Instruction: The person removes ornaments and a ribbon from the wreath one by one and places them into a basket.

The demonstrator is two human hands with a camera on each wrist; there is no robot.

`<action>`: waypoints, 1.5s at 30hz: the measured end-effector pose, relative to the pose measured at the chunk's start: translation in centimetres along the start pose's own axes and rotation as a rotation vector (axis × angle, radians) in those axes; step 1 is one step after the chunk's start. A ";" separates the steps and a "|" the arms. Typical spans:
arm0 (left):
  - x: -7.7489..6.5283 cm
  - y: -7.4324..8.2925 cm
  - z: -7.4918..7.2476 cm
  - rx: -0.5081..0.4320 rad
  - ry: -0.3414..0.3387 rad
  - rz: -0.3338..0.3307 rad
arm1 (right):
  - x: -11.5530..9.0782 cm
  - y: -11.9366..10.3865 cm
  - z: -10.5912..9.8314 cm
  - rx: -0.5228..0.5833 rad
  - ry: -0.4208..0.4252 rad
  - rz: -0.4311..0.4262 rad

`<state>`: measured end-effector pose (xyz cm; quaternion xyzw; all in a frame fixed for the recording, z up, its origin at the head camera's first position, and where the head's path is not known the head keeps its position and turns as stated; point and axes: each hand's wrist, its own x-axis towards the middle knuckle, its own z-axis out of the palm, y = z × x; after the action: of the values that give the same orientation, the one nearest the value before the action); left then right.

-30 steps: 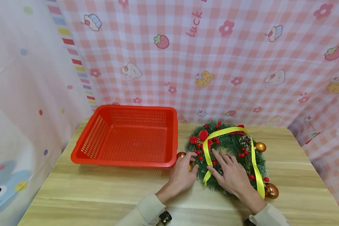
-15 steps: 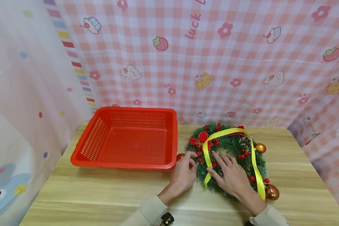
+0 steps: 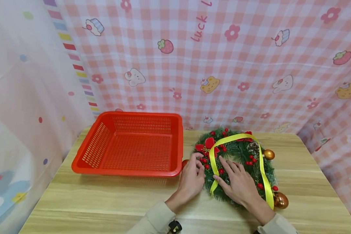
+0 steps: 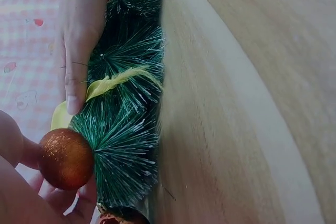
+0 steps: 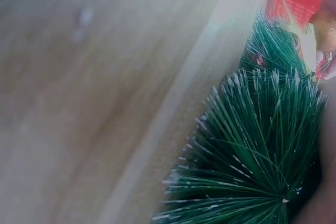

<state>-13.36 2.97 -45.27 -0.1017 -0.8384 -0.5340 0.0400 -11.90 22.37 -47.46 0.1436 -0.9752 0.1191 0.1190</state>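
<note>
On the pale wood-grain table, right of the red perforated plastic basket, lies a round green artificial-pine wreath draped with a shiny yellow ribbon. The person's left hand pinches a glittery orange ball at its edge; the right hand rests on the foliage, fingers extended.

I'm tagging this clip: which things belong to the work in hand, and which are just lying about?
In work: wreath, under the right hand; yellow ribbon; orange bauble, held in the left hand.
Apparently idle: red basket, untouched; checked cloth.
</note>
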 end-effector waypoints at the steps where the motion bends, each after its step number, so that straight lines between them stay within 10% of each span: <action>1: 0.0 0.1 0.0 -0.016 -0.003 -0.011 | 0.0 0.0 0.0 0.001 0.000 0.001; 19: 0.8 0.5 0.8 -0.076 0.049 -0.060 | 0.2 -0.3 0.1 0.001 -0.026 0.014; 30: 1.0 0.2 0.9 -0.201 -0.032 -0.047 | 0.1 -0.2 0.1 0.000 -0.023 0.016; 45: 0.6 -0.6 0.6 0.207 0.014 0.313 | 0.0 0.0 0.0 0.005 -0.036 0.024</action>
<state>-14.04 3.32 -45.90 -0.2223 -0.8627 -0.4326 0.1386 -11.92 22.35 -47.45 0.1343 -0.9785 0.1204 0.0997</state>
